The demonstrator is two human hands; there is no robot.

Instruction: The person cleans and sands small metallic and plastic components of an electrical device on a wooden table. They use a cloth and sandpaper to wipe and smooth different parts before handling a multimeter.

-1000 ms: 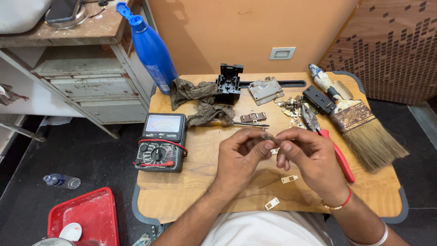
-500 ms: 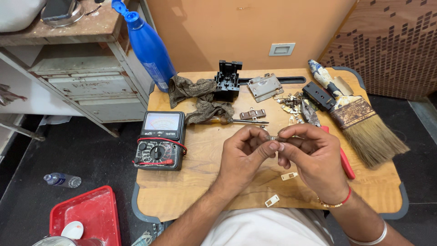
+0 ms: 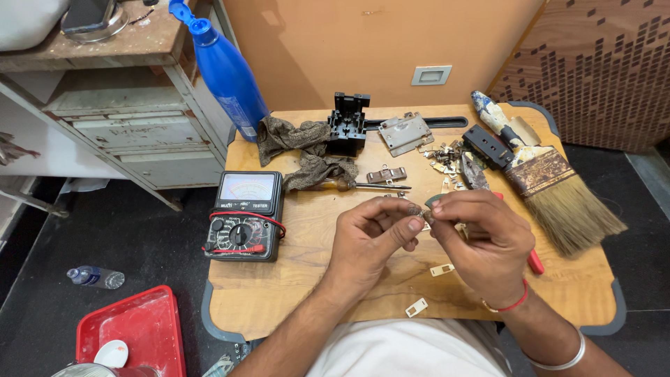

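Observation:
Over the middle of a small wooden table (image 3: 314,293), my left hand (image 3: 370,241) and my right hand (image 3: 481,241) meet at the fingertips. Both pinch one small metal part (image 3: 423,213) between thumb and fingers; the fingers hide most of it. A red thread and a metal bangle are on my right wrist. Two small pale metal pieces (image 3: 441,269) (image 3: 417,307) lie on the wood just below my hands. A tool with a red handle (image 3: 534,262) pokes out from under my right hand.
A black analog multimeter (image 3: 244,216) with red leads lies at the left. Behind my hands lie a screwdriver (image 3: 370,186), a brown rag (image 3: 300,150), a black plastic housing (image 3: 349,122), a metal plate (image 3: 405,132), several loose metal bits (image 3: 443,157) and a wide paintbrush (image 3: 551,181). A blue bottle (image 3: 223,70) leans against the table's back left corner.
My hands have stayed together at the table's middle, with only small shifts of the fingers around the metal part. The view has tilted slightly.

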